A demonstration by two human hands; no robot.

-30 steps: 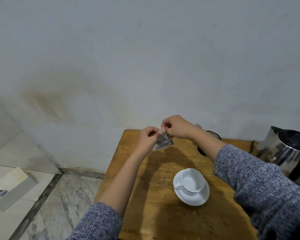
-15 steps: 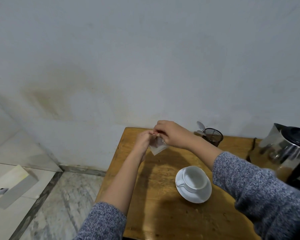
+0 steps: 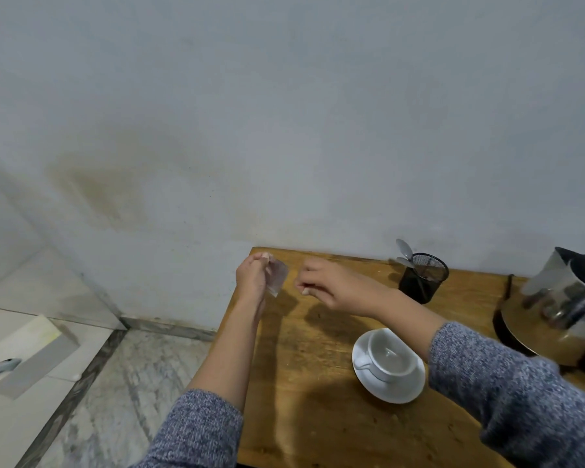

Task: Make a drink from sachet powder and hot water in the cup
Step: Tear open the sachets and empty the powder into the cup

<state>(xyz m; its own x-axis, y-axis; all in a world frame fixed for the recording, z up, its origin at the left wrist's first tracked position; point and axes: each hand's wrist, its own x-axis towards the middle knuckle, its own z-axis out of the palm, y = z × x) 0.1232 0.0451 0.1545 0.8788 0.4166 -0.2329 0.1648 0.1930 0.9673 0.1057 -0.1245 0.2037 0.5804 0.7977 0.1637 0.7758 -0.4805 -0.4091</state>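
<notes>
The left hand (image 3: 252, 282) pinches the small sachet (image 3: 277, 276) by its top corner between thumb and fingertips, up over the far left corner of the table (image 3: 318, 400), the packet hanging down with its long axis near upright and a little tilted. The right hand (image 3: 331, 287) sits just beside it at three o'clock, apart from it, fingers curled tight as if nipping something small; whether a torn strip is in that grip I cannot tell, the blur is too much. From the sachet, the white cup (image 3: 390, 356) lies toward five o'clock, nearer the person, standing upright and looking empty on its saucer (image 3: 389, 388), handle turned to the left. So the packet, I'd judge, has to travel down and right to get over the rim, and the left hand is the one carrying it, though the right forearm crosses just above the cup on that side. A black mesh holder (image 3: 423, 282) with spoons (image 3: 404, 251) stands at the back by the wall, at three o'clock from the hands, and the steel kettle (image 3: 561, 309) sits at the right edge, well apart from the cup. Nothing lies on the wood between sachet and cup.
</notes>
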